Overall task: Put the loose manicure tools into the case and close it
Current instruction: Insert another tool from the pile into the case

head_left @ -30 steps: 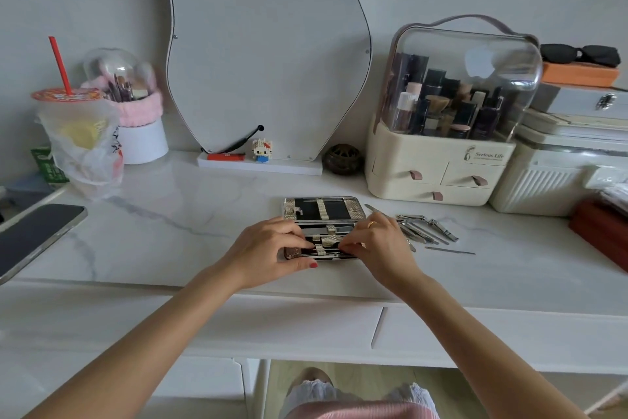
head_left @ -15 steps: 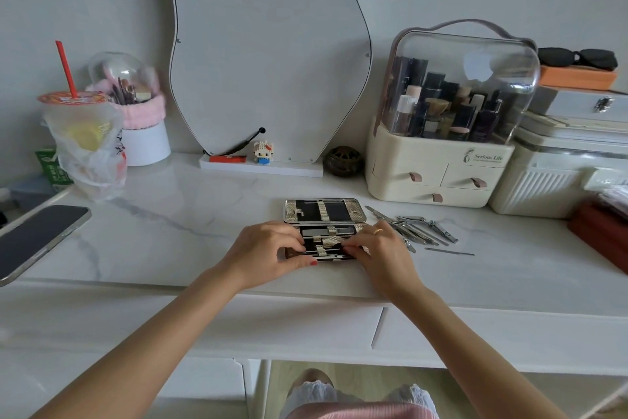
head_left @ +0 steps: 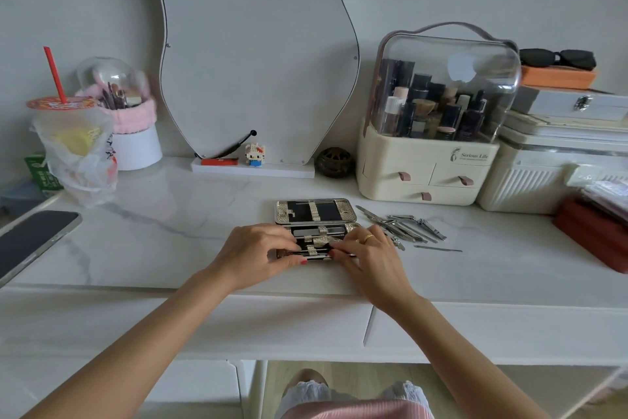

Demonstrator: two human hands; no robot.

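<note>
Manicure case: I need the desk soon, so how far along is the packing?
Done: a file sits strapped in the open case. In hand: both the left hand and right hand work a tool into its near half. Left: the tool pile, one thin pick, then closing.

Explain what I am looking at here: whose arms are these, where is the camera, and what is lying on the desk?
There is no machine: these are a person's two bare arms, filmed by one wide-angle camera on their head, looking forward and down. On the white desk lies an open manicure case, its lid folded back flat. The left hand steadies the case's near half, while the right hand works a thin tool into its straps; the exact grip is hidden by the fingers. Beside it, to the right, waits a pile of loose metal tools, and one thin tool lies apart. A cosmetics organiser stands behind them.
</note>
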